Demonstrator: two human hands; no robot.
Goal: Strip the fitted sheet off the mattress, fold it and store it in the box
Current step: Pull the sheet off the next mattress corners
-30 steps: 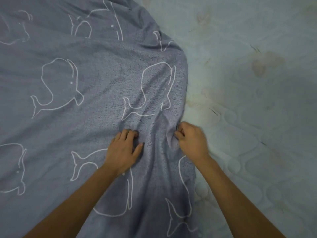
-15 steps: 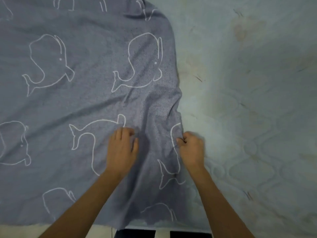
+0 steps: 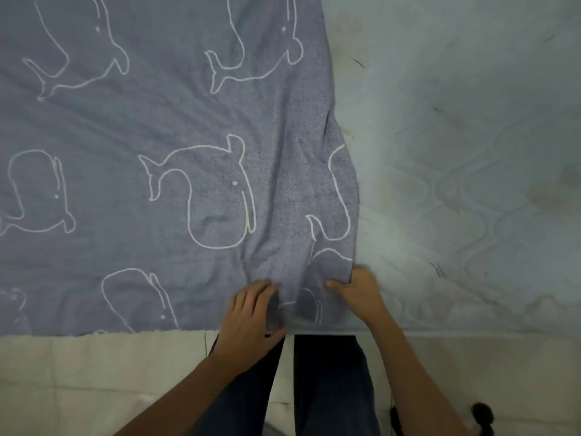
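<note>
A grey-blue fitted sheet (image 3: 176, 130) printed with white whale outlines lies spread over the left part of a pale quilted mattress (image 3: 465, 171). Its right edge runs down the middle of the view, leaving the right half of the mattress bare. My left hand (image 3: 251, 316) lies on the sheet at the near edge, fingers bent into the cloth. My right hand (image 3: 358, 291) pinches the sheet's right edge just beside it, thumb on top and fingers curled under. No box is in view.
The mattress's near edge (image 3: 471, 328) runs across the lower part of the view. Below it is a pale tiled floor (image 3: 94, 382), where my legs in dark trousers (image 3: 330, 388) stand against the bed. A small dark object (image 3: 482, 415) lies on the floor at the lower right.
Both hands have drawn back along the sheet toward the near edge of the mattress. The floor and my legs have come into view.
</note>
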